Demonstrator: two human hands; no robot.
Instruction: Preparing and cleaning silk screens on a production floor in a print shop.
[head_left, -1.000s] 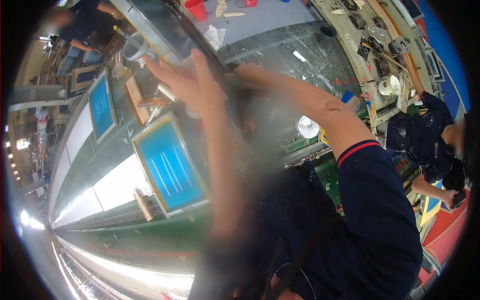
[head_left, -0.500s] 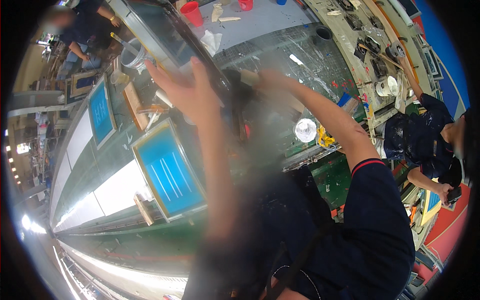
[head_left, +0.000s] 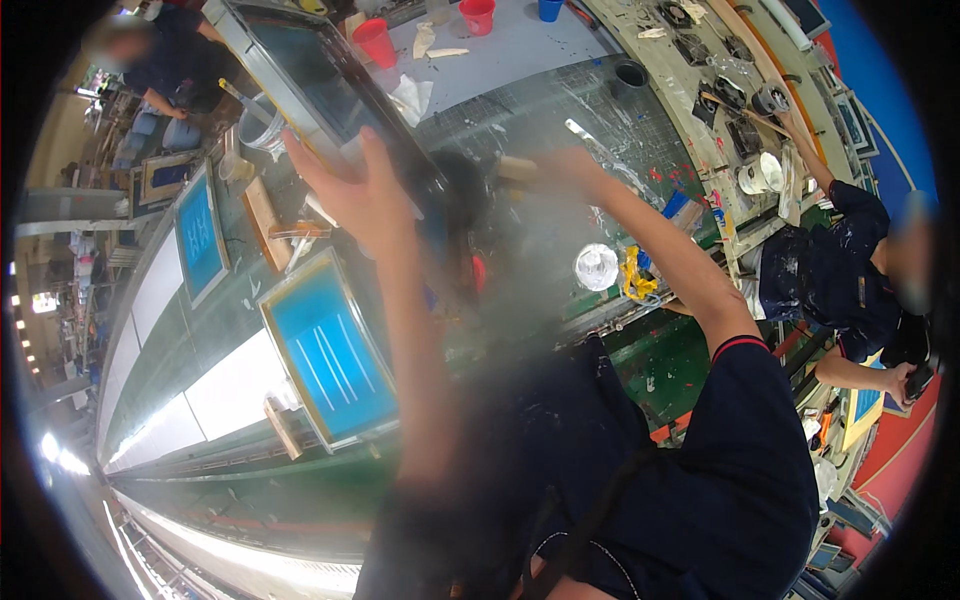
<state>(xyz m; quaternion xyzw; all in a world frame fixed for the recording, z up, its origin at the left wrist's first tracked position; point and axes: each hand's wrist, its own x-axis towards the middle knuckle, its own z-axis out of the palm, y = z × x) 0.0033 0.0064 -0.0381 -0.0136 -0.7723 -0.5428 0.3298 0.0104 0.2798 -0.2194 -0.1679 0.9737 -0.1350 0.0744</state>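
My left hand (head_left: 355, 195) grips the near edge of a screen-printing frame (head_left: 262, 72), thumb and fingers on either side of its rim. The frame is held tilted up, its dark mesh turned toward my right side. My right hand (head_left: 572, 172), blurred, is closed around a short light wooden handle (head_left: 516, 168). The dark round head (head_left: 465, 183) of this tool is close to the frame's near dark edge; smearing hides its kind and whether it touches. A blurry patch covers the area below it.
Blue-meshed screen frames (head_left: 385, 408) lie on the long table at left, near a wooden squeegee (head_left: 262, 220) and a white bucket (head_left: 258, 135). Red cups (head_left: 375, 43) stand at the back. A white container (head_left: 597, 267) sits right of me. Co-workers (head_left: 830, 260) stand right and far left.
The view has shifted slightly. My left hand keeps its grip on the tilted frame. The tool in my right hand has moved a little relative to the frame.
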